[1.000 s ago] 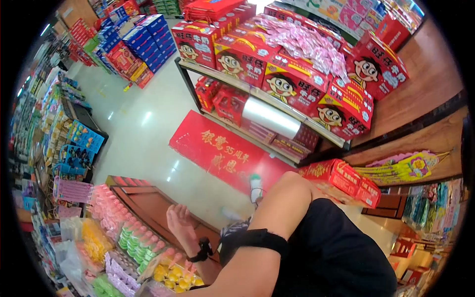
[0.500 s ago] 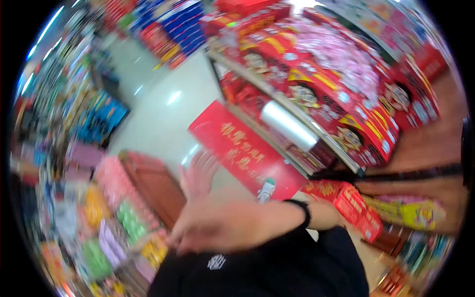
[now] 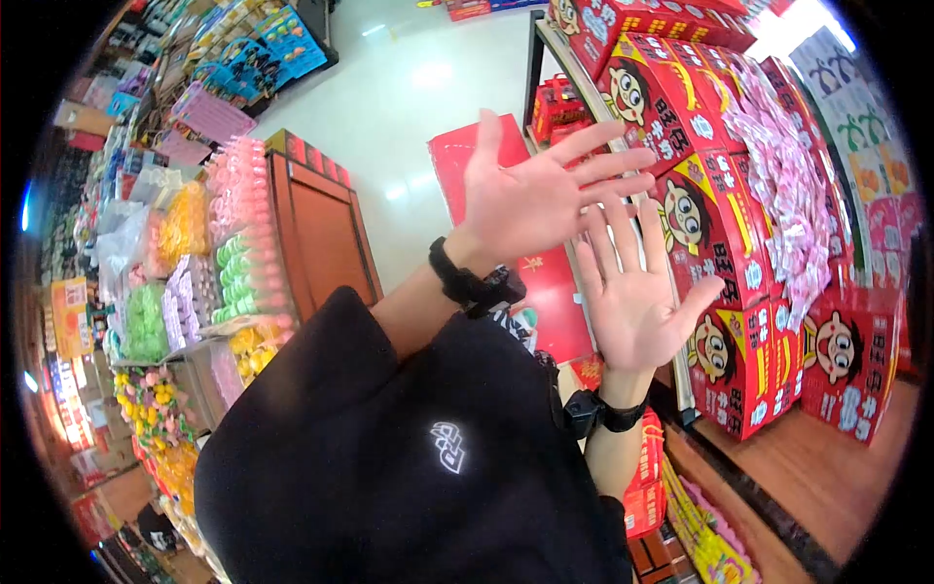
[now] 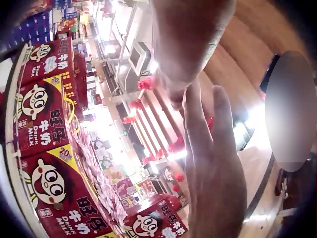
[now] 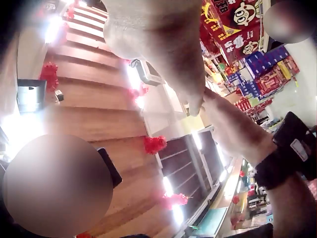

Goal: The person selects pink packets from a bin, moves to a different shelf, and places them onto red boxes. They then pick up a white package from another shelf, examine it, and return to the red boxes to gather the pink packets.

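Red Wangzai milk cartons (image 3: 689, 216) stand at right in the head view, behind the fingertips, with pink-and-white packets (image 3: 783, 185) heaped on top. The left hand (image 3: 535, 198) is released, palm to the head camera, fingers spread sideways, thumb up. The right hand (image 3: 637, 304), also released and palm-inward, points 4 fingers upward. Their fingers overlap in view; whether they touch, I cannot tell.
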Demonstrator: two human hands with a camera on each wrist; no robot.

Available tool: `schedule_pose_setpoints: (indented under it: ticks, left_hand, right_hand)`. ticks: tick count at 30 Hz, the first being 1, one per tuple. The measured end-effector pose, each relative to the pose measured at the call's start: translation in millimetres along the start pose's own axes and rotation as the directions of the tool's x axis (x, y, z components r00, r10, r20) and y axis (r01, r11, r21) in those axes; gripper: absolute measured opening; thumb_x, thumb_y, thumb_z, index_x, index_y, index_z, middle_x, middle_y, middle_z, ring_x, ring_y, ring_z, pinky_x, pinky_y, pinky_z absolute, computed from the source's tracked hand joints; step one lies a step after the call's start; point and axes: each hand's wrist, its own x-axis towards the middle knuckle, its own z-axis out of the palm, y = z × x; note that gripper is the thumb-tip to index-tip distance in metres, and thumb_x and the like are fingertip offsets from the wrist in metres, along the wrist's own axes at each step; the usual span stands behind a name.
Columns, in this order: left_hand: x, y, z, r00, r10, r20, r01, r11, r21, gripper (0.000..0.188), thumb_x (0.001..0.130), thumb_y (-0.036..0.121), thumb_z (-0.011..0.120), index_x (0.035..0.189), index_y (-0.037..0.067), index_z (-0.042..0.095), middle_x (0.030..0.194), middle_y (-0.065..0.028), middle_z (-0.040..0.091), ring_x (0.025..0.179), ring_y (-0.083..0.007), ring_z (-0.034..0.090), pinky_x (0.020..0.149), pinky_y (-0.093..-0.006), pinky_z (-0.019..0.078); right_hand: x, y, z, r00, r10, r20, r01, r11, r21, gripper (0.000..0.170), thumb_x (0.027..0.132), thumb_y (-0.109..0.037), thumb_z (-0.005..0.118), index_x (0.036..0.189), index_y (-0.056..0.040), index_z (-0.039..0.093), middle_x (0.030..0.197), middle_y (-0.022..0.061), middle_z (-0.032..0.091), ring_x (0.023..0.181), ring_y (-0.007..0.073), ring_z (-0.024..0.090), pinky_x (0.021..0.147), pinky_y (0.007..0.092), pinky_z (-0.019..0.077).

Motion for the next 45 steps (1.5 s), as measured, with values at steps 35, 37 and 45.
schedule_pose_setpoints:
  ticks: [35, 37, 45]
  left_hand:
    - [204, 109, 65, 0.404, 0.469, 0.786, -0.108, 0.877, -0.468, 0.031, 0.095, 0.027, 0.038, 0.070, 0.012, 0.049, 0.067, 0.0004, 0.053, 0.057, -0.0127, 0.053, 0.051, -0.0264, 0.0374]
    - [214, 120, 63, 0.229, 0.129, 0.965, 0.398, 0.892, -0.214, 0.027, 0.094, 0.025, 0.039, 0.072, 0.014, 0.050, 0.066, 0.0027, 0.051, 0.060, -0.0121, 0.053, 0.053, -0.0268, 0.0392]
    - [231, 93, 60, -0.203, 0.123, 0.971, 0.855, 0.506, 0.115, 0.038, 0.092, 0.039, 0.044, 0.089, 0.001, 0.048, 0.076, -0.0117, 0.059, 0.070, -0.0290, 0.061, 0.055, -0.0372, 0.0497]
  right_hand:
    - [79, -233, -146, 0.188, -0.931, 0.313, -0.374, -0.363, -0.853, 0.018, 0.087, -0.013, 0.060, 0.100, -0.0011, 0.064, 0.072, -0.0029, 0.057, 0.066, 0.0019, 0.049, 0.058, 0.0183, 0.0400]
    - [82, -231, -147, 0.170, -0.949, 0.266, -0.302, -0.307, -0.903, 0.017, 0.087, -0.013, 0.061, 0.098, -0.0017, 0.064, 0.070, -0.0021, 0.057, 0.062, 0.0027, 0.051, 0.056, 0.0181, 0.0405]
    - [82, -233, -148, 0.168, -0.964, 0.206, -0.241, -0.243, -0.940, 0.016, 0.087, -0.013, 0.061, 0.098, -0.0021, 0.064, 0.072, -0.0003, 0.059, 0.063, 0.0044, 0.053, 0.057, 0.0185, 0.0432]
